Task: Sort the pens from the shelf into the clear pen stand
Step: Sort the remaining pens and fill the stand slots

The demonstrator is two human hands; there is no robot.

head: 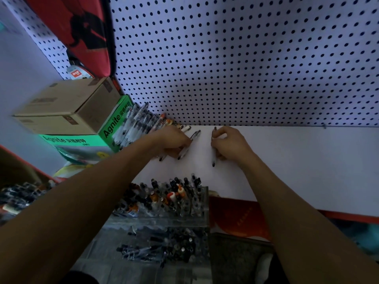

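Observation:
On the white shelf (287,156), my left hand (172,140) is closed around a couple of clear pens (194,135), whose black tips stick out below the fingers. My right hand (229,143) grips one dark-tipped pen (213,160), held nearly upright against the shelf surface. A heap of loose pens (139,124) lies at the back left of the shelf, beside the green box. The clear pen stand (201,216) sits below the shelf's front edge, with many pens (172,193) standing in it.
A green Agnite box (114,124) with a cardboard box (67,103) on top stands at the shelf's left. White pegboard (246,58) forms the back wall. A red bag (82,27) hangs upper left. More pens (160,249) lie in a lower tray, and a red packet (235,218) sits right of the stand.

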